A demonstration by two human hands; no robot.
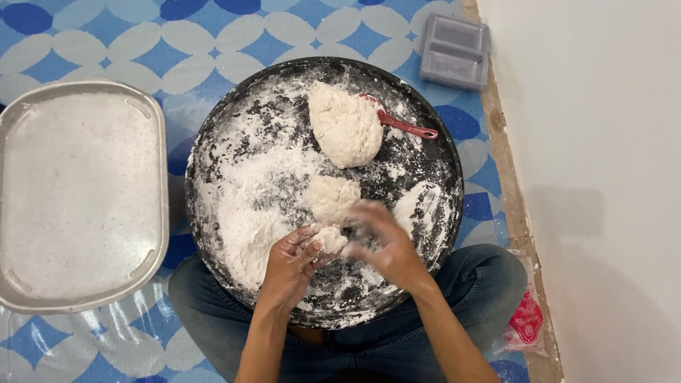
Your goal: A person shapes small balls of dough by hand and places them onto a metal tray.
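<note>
Currently a small dough piece [330, 240] is being clasped and shaped between the left hand [291, 266] and blurred right hand [383, 245] over the floured round pan [213, 135], and even pressure is probably being called for next.

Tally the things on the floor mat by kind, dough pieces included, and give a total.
Dough pieces: 3 (large lump, medium piece, small piece in the hands)
Round black floured pans: 1
Grey rectangular trays: 1
Red-handled utensils: 1
Grey plastic containers: 1
Red-printed plastic packets: 1
Total: 8
</note>
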